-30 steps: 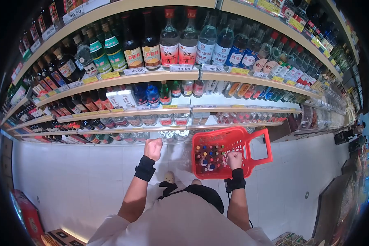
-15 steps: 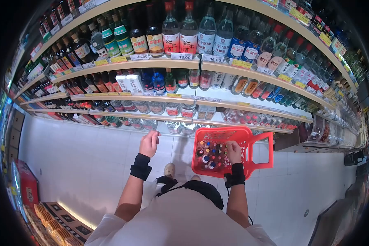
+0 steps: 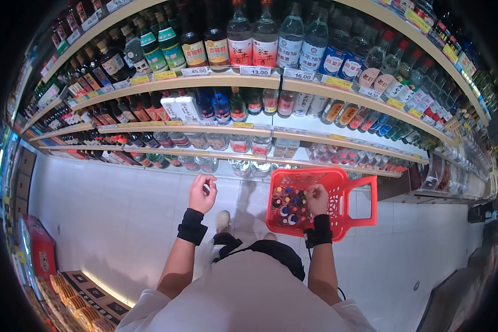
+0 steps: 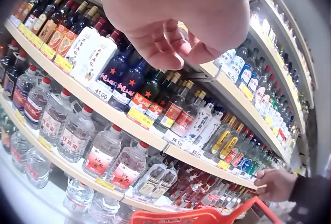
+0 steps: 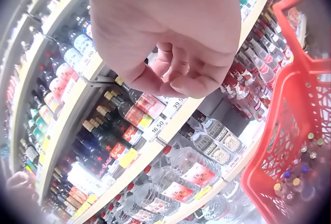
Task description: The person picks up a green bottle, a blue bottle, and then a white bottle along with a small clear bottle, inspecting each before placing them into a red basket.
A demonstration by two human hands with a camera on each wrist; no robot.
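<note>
Red basket of bottles below right grip, well apart from left grip; both loosely curled, narrow.

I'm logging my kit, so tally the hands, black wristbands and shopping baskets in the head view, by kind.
Hands: 2, left hand and right hand
Wristbands: 2
Basket: 1
Total: 5
</note>
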